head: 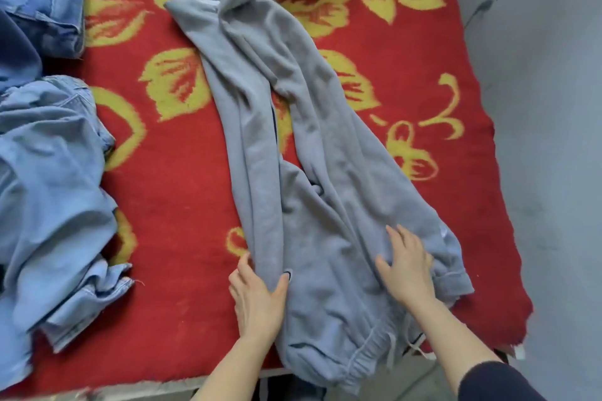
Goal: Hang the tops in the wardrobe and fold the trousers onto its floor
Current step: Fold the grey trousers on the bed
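Grey sweatpants (312,192) lie stretched along the red blanket, waistband with drawstring near the front edge, legs running away toward the top. My left hand (257,296) lies at the trousers' left edge near the hip, thumb on the fabric and fingers on the blanket beside it. My right hand (407,267) rests flat with spread fingers on the right side of the seat area. Neither hand grips the cloth.
A red blanket (182,205) with yellow flower pattern covers the bed. Light blue denim garments (49,192) are heaped at the left, with darker jeans (42,10) at the top left. Grey floor (547,107) runs along the bed's right side.
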